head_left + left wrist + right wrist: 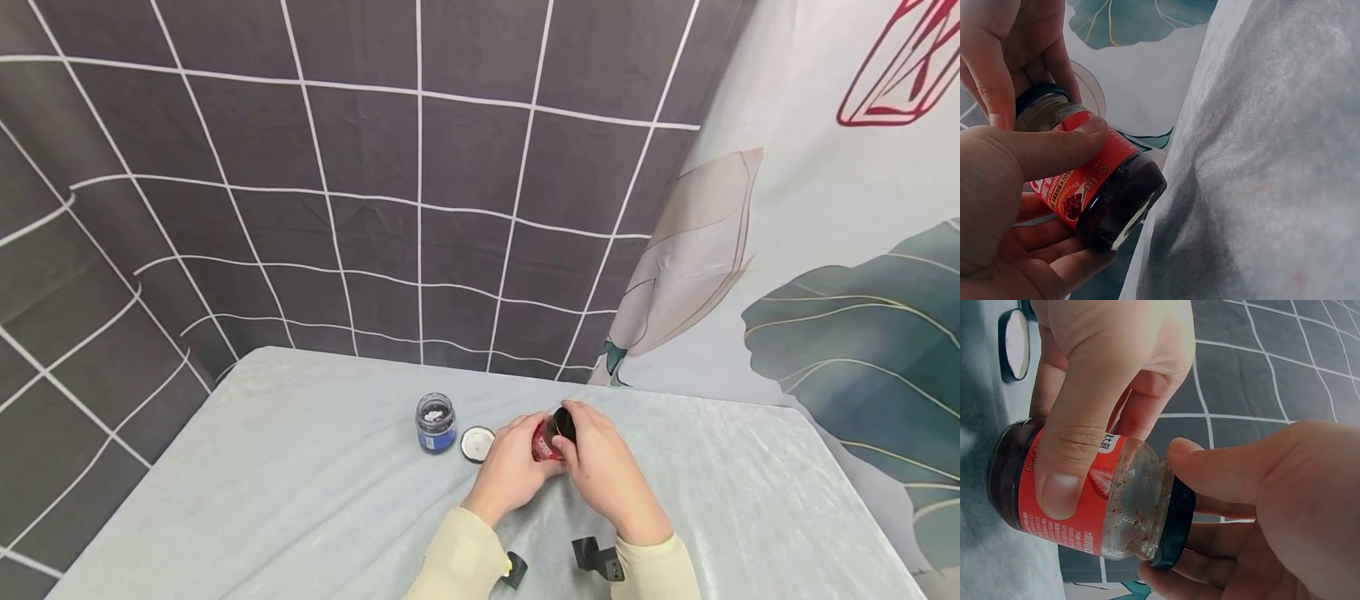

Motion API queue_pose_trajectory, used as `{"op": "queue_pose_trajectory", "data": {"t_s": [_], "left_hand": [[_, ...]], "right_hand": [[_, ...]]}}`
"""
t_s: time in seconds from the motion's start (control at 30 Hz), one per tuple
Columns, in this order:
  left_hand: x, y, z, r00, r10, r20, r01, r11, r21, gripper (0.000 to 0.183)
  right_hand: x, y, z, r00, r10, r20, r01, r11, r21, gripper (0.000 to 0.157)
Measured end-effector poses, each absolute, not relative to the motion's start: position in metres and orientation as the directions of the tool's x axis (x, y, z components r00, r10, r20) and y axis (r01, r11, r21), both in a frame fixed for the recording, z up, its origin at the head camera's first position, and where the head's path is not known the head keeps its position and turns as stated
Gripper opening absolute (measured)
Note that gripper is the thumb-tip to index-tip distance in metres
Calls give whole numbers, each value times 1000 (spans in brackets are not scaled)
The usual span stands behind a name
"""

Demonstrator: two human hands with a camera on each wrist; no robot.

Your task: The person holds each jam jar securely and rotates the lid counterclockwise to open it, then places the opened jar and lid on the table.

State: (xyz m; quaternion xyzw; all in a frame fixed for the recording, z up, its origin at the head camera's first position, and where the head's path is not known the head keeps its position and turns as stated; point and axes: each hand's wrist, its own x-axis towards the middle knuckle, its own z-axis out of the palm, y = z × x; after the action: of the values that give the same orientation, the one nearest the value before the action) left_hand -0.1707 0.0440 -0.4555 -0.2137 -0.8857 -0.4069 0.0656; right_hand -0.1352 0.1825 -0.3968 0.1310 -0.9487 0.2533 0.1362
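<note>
A red-labelled glass jam jar [1129,494] with dark contents at its base is held tilted between both hands. My left hand [513,462] grips the jar's body, its thumb lying across the red label in the left wrist view. The jar's black lid [1175,525] sits on its mouth, and my right hand [603,462] holds that lid by its rim with thumb and fingers. Left of the hands, in the head view, a second glass jar [436,423] with a blue label stands upright and uncovered, white bits showing inside. Beside it a loose lid [477,444] lies with its white inner side up.
A pale blue cloth covers the table [300,475]. Behind it hangs a dark grey curtain [375,242] with a white grid, and at the right a white leaf-patterned curtain [810,250]. Black wrist mounts [597,557] sit by both sleeves.
</note>
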Motion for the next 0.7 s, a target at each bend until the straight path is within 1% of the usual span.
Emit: {"op": "queue_pose_trajectory", "data": {"t_s": [0.37, 0.7], "left_hand": [[-171, 43, -455, -896, 318, 310, 442, 577, 686, 59], [-172, 42, -455, -903, 308, 300, 428, 578, 694, 61]], "right_hand": [[-135, 181, -397, -921, -189, 340, -334, 834, -440, 43], [-137, 180, -400, -905, -206, 373, -367, 822, -435, 45]]}}
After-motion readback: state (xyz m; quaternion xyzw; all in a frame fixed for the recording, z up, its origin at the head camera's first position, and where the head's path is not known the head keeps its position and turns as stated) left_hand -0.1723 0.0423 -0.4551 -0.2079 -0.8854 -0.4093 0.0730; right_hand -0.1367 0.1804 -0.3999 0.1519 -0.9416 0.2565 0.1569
